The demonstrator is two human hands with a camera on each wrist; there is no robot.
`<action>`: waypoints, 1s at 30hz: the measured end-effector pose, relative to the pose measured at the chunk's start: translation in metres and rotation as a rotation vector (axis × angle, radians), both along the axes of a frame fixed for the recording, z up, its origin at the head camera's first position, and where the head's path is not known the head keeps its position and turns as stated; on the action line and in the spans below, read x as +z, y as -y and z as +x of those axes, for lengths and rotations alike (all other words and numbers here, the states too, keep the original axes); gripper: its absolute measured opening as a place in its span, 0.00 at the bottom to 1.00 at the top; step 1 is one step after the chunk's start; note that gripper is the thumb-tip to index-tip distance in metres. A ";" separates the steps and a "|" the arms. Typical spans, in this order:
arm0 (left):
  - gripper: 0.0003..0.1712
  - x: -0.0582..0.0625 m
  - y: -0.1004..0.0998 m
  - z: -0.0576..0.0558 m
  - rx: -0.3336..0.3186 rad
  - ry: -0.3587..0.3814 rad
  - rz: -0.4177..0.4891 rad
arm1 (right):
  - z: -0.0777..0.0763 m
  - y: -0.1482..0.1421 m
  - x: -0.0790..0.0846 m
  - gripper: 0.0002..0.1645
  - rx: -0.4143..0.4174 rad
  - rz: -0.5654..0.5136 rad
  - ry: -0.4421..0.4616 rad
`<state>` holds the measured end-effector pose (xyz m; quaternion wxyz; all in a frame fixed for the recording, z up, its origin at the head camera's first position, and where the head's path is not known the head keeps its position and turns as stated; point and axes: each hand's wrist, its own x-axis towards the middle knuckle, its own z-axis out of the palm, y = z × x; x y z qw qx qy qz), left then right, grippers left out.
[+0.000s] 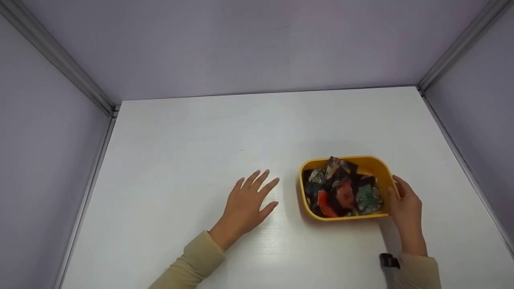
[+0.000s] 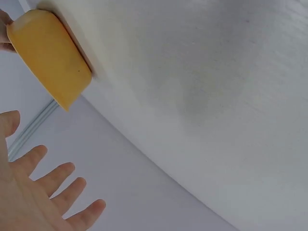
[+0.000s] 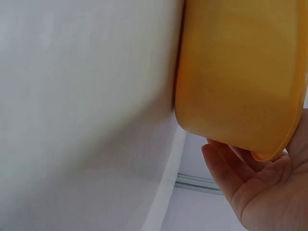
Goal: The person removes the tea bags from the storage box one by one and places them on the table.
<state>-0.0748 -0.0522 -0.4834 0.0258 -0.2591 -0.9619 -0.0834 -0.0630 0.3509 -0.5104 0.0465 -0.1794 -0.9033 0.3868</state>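
A yellow plastic bin [image 1: 306,200] with rounded corners sits on the white table, right of the middle. Inside lie several small dark packets with red and green patches [image 1: 345,194], heaped mostly toward its left side. My right hand [image 1: 406,206] grips the bin's right rim, thumb over the edge and fingers curled against the outer wall, as the right wrist view also shows. To the left of the bin, my left hand [image 1: 247,204] hovers palm down with its fingers spread, holding nothing. The left wrist view shows those fingers [image 2: 55,178] apart from the bin's yellow side [image 2: 50,53].
The white table [image 1: 180,160] meets a pale back wall [image 1: 257,48] and side walls with grey metal edge strips [image 1: 60,52]. A black band [image 1: 388,261] shows at the right sleeve cuff.
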 end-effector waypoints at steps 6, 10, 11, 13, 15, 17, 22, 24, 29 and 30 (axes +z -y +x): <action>0.33 0.005 -0.016 -0.011 -0.062 -0.022 -0.022 | 0.000 -0.009 0.002 0.28 0.025 -0.004 -0.013; 0.32 0.008 -0.027 -0.018 -0.086 -0.024 -0.012 | 0.000 -0.012 0.003 0.27 0.063 0.019 -0.039; 0.32 0.008 -0.030 -0.019 -0.092 -0.021 -0.013 | 0.000 -0.012 0.003 0.26 0.071 0.022 -0.045; 0.32 0.009 -0.035 -0.022 -0.103 -0.010 -0.015 | 0.001 -0.012 0.004 0.27 0.087 0.019 -0.043; 0.32 0.010 -0.040 -0.025 -0.111 0.001 -0.018 | 0.002 -0.012 0.005 0.27 0.095 0.007 -0.035; 0.32 0.010 -0.043 -0.026 -0.112 0.005 -0.019 | 0.003 -0.010 0.006 0.27 0.093 -0.016 -0.025; 0.31 0.013 -0.052 -0.028 -0.120 0.009 0.002 | 0.003 -0.006 0.008 0.29 0.055 -0.108 0.011; 0.30 0.014 -0.055 -0.028 -0.127 0.006 0.009 | 0.002 -0.006 0.008 0.29 0.031 -0.152 0.025; 0.28 0.015 -0.062 -0.029 -0.150 -0.030 0.012 | 0.001 -0.011 0.004 0.30 -0.074 -0.288 0.055; 0.27 0.015 -0.064 -0.029 -0.155 -0.039 0.014 | 0.001 -0.012 0.003 0.30 -0.100 -0.323 0.058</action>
